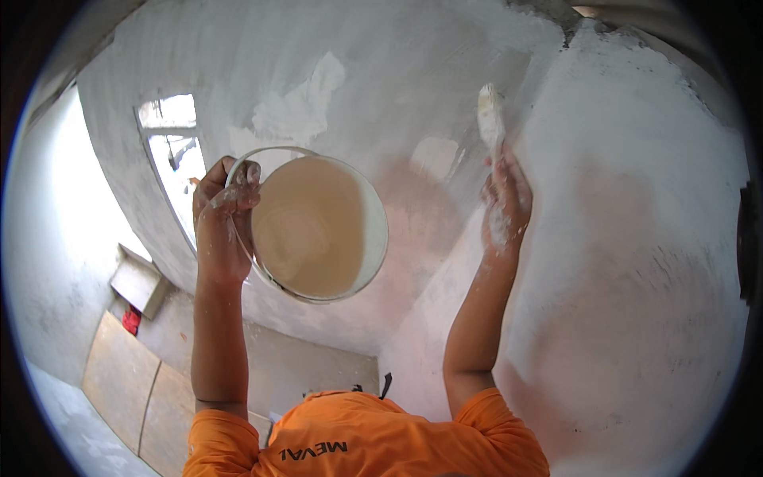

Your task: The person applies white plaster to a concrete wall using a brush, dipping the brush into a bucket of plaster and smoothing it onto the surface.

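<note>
My left hand (226,208) is raised and closed on the rim and wire handle of a white bucket (378,232), which is tilted toward me and shows a pale cream coating inside. My right hand (505,203), speckled with white, grips a paint-covered brush (490,118) with its tip up against the grey-white plastered wall (636,238) near the corner. Both forearms rise from my orange shirt (373,445) at the lower edge. The bucket hangs to the left of the brush, apart from it.
A window opening (169,147) sits in the left wall beside the bucket. Below lie flat brown boards (127,374) on the floor, a grey block (140,283) and a small red object (131,319). A whiter patch (302,107) marks the wall above the bucket.
</note>
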Action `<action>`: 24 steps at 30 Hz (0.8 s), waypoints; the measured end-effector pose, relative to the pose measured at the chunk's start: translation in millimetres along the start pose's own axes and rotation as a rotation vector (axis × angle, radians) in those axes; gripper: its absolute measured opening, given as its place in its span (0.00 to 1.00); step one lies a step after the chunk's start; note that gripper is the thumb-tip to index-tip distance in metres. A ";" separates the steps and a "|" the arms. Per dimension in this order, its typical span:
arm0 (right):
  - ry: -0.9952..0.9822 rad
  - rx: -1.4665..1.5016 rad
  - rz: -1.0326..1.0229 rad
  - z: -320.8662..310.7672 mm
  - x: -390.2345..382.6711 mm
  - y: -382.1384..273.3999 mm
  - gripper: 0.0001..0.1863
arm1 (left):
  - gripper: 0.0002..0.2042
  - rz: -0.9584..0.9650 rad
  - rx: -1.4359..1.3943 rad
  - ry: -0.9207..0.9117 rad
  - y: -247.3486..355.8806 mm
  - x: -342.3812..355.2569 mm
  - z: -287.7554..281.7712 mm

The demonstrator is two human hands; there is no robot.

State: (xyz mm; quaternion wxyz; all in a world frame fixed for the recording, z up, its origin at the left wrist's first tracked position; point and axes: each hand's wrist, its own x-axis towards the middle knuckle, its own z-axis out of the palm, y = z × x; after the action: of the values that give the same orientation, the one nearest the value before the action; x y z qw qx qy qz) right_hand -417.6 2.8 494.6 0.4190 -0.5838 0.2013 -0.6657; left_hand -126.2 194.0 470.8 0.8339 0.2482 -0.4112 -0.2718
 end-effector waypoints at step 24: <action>-0.088 -1.843 -0.342 19.9 175.9 -69.1 0.17 | 0.08 -0.024 -0.172 0.069 -19.1 8.2 20.4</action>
State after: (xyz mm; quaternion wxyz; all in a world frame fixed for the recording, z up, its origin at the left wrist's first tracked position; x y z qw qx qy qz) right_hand -415.3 -93.0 658.7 -0.3051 -0.7317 0.5447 -0.2736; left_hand -143.5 170.7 474.1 0.8624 0.1900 -0.3545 -0.3073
